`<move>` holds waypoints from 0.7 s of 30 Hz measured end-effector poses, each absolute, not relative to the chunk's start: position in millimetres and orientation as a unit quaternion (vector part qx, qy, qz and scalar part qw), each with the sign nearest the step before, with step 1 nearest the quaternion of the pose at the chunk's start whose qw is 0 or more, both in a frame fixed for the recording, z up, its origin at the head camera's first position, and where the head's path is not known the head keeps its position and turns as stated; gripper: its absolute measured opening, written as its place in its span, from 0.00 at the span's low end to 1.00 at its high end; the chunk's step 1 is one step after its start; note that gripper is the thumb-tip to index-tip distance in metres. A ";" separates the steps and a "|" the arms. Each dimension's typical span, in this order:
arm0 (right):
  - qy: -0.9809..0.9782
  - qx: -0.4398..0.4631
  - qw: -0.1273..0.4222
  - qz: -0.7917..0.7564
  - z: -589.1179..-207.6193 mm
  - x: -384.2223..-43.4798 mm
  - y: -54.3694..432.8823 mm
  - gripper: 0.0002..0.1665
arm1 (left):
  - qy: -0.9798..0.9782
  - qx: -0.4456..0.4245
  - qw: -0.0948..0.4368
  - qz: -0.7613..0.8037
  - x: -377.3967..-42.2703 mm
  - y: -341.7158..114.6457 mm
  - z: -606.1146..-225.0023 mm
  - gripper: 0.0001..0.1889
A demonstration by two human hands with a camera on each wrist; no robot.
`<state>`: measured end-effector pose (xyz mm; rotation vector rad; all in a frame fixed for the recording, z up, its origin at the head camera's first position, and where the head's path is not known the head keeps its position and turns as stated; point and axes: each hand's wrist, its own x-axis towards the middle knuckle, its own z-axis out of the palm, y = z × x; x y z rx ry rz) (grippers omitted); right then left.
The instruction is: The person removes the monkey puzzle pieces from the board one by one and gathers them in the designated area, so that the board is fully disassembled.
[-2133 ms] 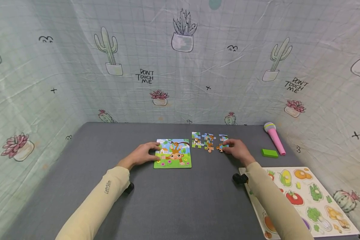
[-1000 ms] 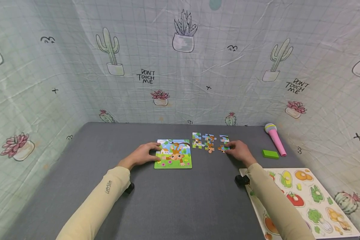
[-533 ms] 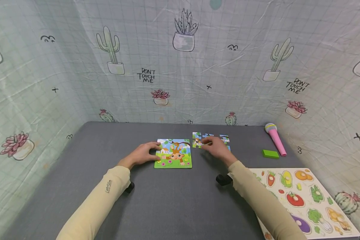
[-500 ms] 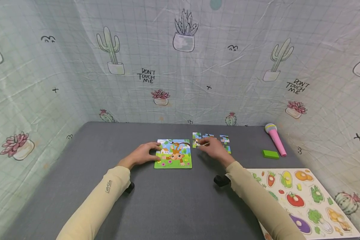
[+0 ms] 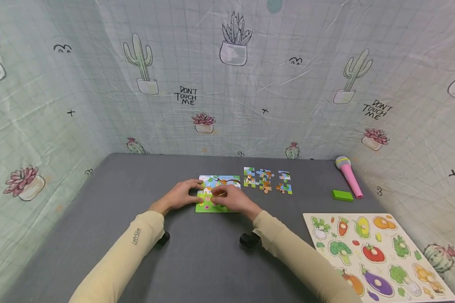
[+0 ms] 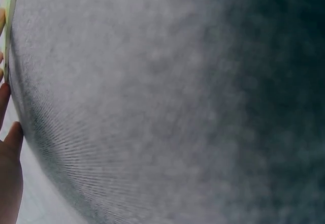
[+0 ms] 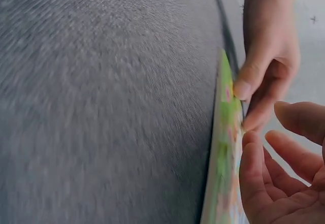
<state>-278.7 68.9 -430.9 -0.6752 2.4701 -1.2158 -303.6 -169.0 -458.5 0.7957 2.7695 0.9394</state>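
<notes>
A flat picture board (image 5: 212,210) with a monkey scene lies on the dark table. My left hand (image 5: 177,195) rests its fingers and thumb on the board's left edge; the right wrist view shows its thumb on the picture side. Over the middle of the board hovers my right hand (image 5: 235,199), covering most of the monkey. In the right wrist view, the fingers (image 7: 252,183) bend loosely and the thumb stands apart, with nothing between them. Beside the board, several jigsaw pieces (image 5: 265,184) with parts of the same scene lie in two rows, some interlocked.
On the right lies a wooden vegetable board (image 5: 354,242) with knobbed pieces. Behind it are a green block (image 5: 342,195) and a pink toy microphone (image 5: 351,180). A printed cloth (image 5: 235,97) hangs round the table's back and sides.
My right hand has nudged the lower right jigsaw piece slightly to the right, let it go and moved left over the picture board. The left hand has stayed in place.
</notes>
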 end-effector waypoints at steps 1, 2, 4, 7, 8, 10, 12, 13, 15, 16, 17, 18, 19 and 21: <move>0.862 -0.241 0.155 -0.418 -432.5 -279.1 66.6 0.22 | 0.912 0.264 0.052 0.310 -303.7 -169.4 -458.8 0.25; 0.863 -0.246 0.155 -0.413 -434.1 -279.7 64.4 0.22 | 0.911 0.266 0.049 0.310 -303.9 -170.0 -459.3 0.25; 0.867 -0.253 0.152 -0.402 -436.6 -280.3 60.7 0.21 | 0.912 0.268 0.045 0.308 -304.2 -170.9 -459.5 0.24; 0.874 -0.262 0.142 -0.385 -437.3 -279.4 56.6 0.21 | 0.913 0.269 0.046 0.304 -304.5 -172.1 -459.1 0.24; 0.874 -0.264 0.139 -0.383 -436.8 -278.8 55.7 0.21 | 0.913 0.269 0.047 0.302 -304.7 -172.3 -458.5 0.23; 0.874 -0.266 0.138 -0.382 -435.1 -277.2 54.5 0.21 | 0.914 0.269 0.048 0.299 -304.7 -172.6 -457.4 0.23; 0.874 -0.272 0.135 -0.381 -434.0 -276.8 53.2 0.20 | 0.914 0.271 0.048 0.297 -304.7 -173.2 -456.4 0.23; 0.873 -0.275 0.134 -0.381 -433.5 -276.8 52.6 0.20 | 0.914 0.271 0.048 0.297 -304.7 -173.6 -455.8 0.23; 0.872 -0.279 0.132 -0.380 -432.8 -276.8 51.6 0.20 | 0.914 0.275 0.045 0.294 -305.1 -174.4 -455.1 0.22; 0.871 -0.281 0.131 -0.381 -432.5 -276.8 51.2 0.20 | 0.914 0.277 0.045 0.293 -305.2 -174.8 -454.6 0.22; 0.871 -0.283 0.131 -0.381 -432.2 -276.8 50.7 0.20 | 0.913 0.279 0.046 0.293 -305.3 -175.3 -454.2 0.22; 0.870 -0.283 0.132 -0.380 -432.0 -276.7 50.3 0.21 | 0.913 0.281 0.046 0.292 -305.7 -175.7 -454.2 0.22; 0.870 -0.284 0.132 -0.380 -431.8 -276.6 49.9 0.21 | 0.913 0.281 0.047 0.292 -305.9 -176.1 -453.8 0.22; 0.871 -0.282 0.133 -0.379 -431.1 -276.0 48.9 0.21 | 0.913 0.283 0.049 0.290 -306.5 -176.8 -453.5 0.22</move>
